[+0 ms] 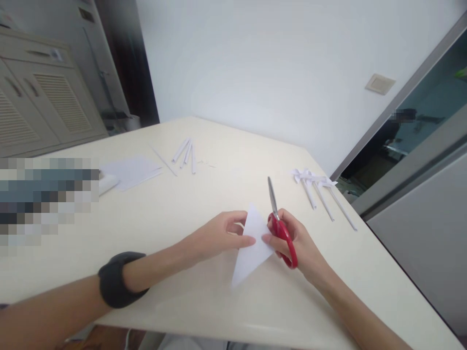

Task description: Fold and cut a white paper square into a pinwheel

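A white piece of paper (251, 253), folded to a triangle, is held above the near part of the table. My left hand (229, 231) pinches its left side, thumb on top and fingers behind. On the other side my right hand (292, 238) has its thumb on the paper's right edge and also holds red-handled scissors (286, 238). The scissors' blades look closed and point away from me, clear of the paper. A black band is on my left wrist.
On the table (175, 291), paper pinwheels (315, 181) on rolled sticks lie at the right. Several rolled paper tubes (187, 154), a thin strip and paper sheets (133, 170) lie at the back left. A wall stands behind; a person (392, 131) shows beyond the opening at right.
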{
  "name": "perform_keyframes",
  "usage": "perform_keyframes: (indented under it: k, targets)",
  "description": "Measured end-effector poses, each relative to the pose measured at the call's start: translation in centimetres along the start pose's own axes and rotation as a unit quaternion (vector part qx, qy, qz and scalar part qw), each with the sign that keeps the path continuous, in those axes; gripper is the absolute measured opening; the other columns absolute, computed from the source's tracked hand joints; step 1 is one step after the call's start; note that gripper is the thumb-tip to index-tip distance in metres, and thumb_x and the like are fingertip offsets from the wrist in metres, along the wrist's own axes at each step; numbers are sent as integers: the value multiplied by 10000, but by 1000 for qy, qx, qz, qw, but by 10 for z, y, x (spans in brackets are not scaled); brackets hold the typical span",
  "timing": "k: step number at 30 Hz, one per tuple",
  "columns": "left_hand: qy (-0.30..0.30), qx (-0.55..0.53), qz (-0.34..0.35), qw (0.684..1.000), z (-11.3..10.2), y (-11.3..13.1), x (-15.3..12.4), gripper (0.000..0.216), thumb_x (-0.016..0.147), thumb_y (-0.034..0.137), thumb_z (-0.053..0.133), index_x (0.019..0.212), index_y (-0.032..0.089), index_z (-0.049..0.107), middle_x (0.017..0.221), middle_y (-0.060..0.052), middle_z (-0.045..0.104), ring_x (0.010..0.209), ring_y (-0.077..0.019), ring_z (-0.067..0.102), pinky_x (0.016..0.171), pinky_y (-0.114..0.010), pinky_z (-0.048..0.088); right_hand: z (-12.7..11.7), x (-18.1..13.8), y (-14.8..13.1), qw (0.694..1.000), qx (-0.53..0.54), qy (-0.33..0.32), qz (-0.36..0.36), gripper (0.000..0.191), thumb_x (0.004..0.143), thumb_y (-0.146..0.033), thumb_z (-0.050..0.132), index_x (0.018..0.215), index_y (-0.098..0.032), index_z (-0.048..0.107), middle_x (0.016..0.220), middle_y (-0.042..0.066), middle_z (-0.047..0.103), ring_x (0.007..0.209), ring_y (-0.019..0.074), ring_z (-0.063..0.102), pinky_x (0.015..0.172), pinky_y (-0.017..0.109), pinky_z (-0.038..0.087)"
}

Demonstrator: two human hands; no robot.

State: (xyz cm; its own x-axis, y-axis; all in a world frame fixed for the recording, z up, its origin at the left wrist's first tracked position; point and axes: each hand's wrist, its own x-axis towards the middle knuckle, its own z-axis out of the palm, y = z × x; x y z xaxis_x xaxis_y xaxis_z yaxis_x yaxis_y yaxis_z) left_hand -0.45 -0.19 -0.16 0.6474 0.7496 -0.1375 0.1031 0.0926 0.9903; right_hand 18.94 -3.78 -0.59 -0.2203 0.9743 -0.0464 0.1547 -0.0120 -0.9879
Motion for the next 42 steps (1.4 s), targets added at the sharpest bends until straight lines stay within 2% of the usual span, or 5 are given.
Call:
perform_keyframes:
  k: [3,7,18,31,42]
  targets:
    - [-74,-49,-6,996,0,-3,1,348,729,155,613,1077,156,594,1017,-73,671,955,-221,619,871,-364,447,-3,-1,-2,1000,1,28,-7,216,753,-277,654,806,-222,451,698,-67,461,491,66,434,425,196,349]
    - [-80,-66,6,995,-1,-5,4,381,761,176,619,1137,158,566,1101,-95,645,970,-221,618,862,-371,462,-8,-1,-3,999,-1,35,-20,202,747,-284,660,806,-221,478,696,-63,480,481,67,439,413,199,342]
    - [-97,32,-42,994,-3,-6,5,181,706,292,687,798,144,639,765,-29,678,648,-125,606,658,-259,488,-15,0,-3,995,18,74,-67,204,735,-263,672,806,-224,485,722,-50,502,506,78,458,406,205,345]
    - [-128,44,-28,990,-2,-17,6,357,655,147,683,1006,153,613,911,-56,681,848,-188,640,787,-324,493,-17,3,0,994,28,80,-72,183,745,-268,657,815,-219,495,732,-49,501,498,71,448,403,205,333]
    - [-180,15,-54,982,1,3,-4,524,689,159,669,1195,201,536,1143,-80,633,963,-220,625,845,-347,474,-19,2,-1,996,11,57,-71,175,763,-279,649,808,-216,492,711,-51,501,509,74,452,414,207,339]
